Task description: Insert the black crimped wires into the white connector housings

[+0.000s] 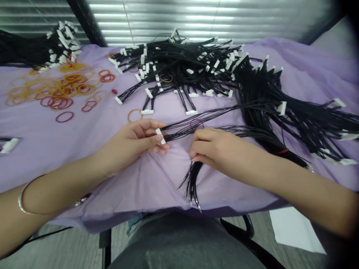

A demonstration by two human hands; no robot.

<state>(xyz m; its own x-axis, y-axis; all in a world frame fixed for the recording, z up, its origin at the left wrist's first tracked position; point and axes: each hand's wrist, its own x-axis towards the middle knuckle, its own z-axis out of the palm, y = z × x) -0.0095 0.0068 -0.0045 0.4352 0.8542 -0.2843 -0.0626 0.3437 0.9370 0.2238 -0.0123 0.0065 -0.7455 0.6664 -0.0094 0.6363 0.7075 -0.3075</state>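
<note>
My left hand (140, 141) pinches a white connector (160, 136) at the end of a set of black wires (179, 133). These wires run rightward past my right hand toward a larger bundle. My right hand (209, 147) has its fingers closed at the upper part of a short black wire bunch (193, 183), whose metal-tipped ends hang toward the table's front edge. Just above the right knuckles a red rubber band (196, 123) lies by the wires. Its lower part is hidden.
Black cables with white connectors (179, 63) are heaped at the back centre, and a thick bundle (260, 89) lies to the right. Yellow and red rubber bands (70, 86) spread over the purple cloth (92, 142) at the left. More cables (30, 48) sit back left.
</note>
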